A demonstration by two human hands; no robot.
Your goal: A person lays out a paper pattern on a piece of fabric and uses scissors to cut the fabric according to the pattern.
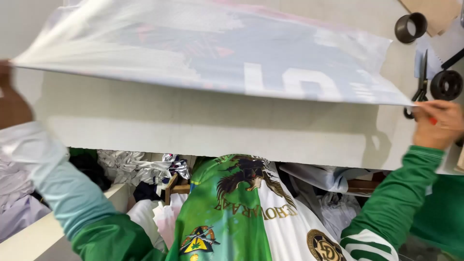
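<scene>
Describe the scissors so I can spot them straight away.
Look to the right end of the white table, just above the right hand. The scissors lie there with black handles and blades pointing away, long and thin between two round black tape rolls.

You held the plastic-wrapped garment [217, 53] above the desk [193, 125], spanning it from the left edge to the right edge, with your left hand [12, 101] at its left corner and your right hand [437, 123] pinching its right corner. Behind your right hand, near the desk's far right corner, lay the scissors [421, 79], with one tape roll [411, 26] behind them and another roll [446, 84] just to their right. Before the desk's near edge, under your arms, lay a heap of clothes [145, 166] and a jersey [241, 212] on top of it.
</scene>
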